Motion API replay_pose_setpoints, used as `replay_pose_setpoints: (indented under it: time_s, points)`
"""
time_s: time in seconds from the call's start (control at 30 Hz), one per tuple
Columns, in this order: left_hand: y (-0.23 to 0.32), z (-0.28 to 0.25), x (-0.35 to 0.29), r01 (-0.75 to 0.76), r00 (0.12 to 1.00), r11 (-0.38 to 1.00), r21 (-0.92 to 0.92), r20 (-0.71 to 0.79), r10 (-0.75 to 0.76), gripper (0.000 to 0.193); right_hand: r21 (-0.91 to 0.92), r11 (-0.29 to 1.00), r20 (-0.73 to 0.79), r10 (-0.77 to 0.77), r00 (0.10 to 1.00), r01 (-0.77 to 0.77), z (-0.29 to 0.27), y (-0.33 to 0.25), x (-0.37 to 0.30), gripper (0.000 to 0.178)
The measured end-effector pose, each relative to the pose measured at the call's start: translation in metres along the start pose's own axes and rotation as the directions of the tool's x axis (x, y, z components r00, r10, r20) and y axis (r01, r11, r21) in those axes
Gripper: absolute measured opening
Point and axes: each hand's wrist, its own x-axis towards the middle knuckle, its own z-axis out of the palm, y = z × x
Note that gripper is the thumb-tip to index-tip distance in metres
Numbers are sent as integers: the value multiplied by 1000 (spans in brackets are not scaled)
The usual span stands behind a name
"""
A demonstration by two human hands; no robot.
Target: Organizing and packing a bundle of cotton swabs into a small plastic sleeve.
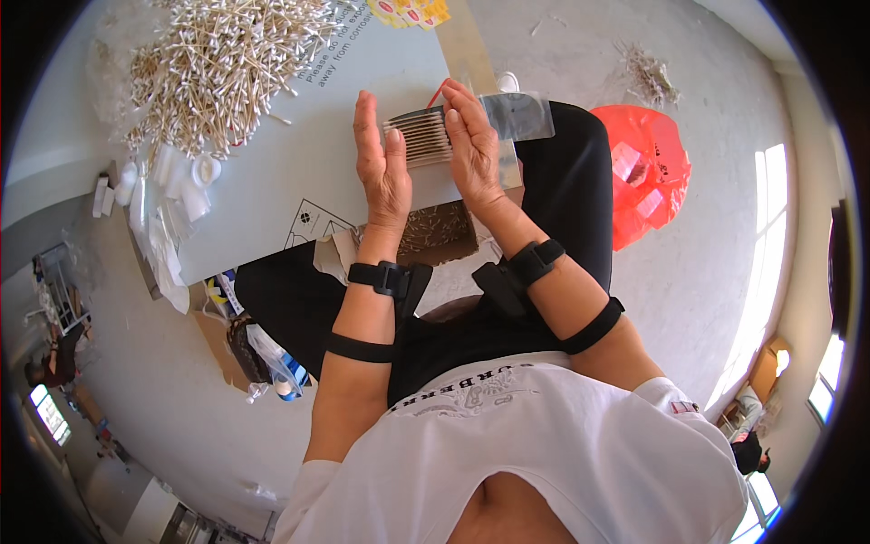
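A flat row of cotton swabs (pixel 424 136) lies on a grey cardboard sheet (pixel 299 145), pressed between my two palms. My left hand (pixel 381 163) stands upright, fingers straight, against the row's left ends. My right hand (pixel 471 145) stands against the right ends, fingers straight. A clear plastic sleeve (pixel 517 115) lies just right of my right hand. A big loose heap of cotton swabs (pixel 217 63) sits at the sheet's far left.
Small white plastic tubs and clear bags (pixel 172 190) lie at the sheet's left edge. A red plastic bag (pixel 648 172) is on the floor to the right. A small scatter of swabs (pixel 648 77) lies beyond it. An open box of swabs (pixel 439 231) sits below my wrists.
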Motion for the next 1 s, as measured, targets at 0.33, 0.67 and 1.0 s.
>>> replay_pose_setpoints:
  time_s: [0.33,0.67,1.0]
  points:
    - [19,-20,-13,-425,872,357,832,483,-85,76,-607,472,665,-140,734,640,-46,-20,12,50]
    - [17,-15,-16,-411,876,318,854,467,-120,78,-682,665,229,-200,953,304,-51,-28,7,28]
    - [3,23,-20,-248,945,345,905,305,-120,76,-959,226,225,236,946,171,-46,-37,38,19]
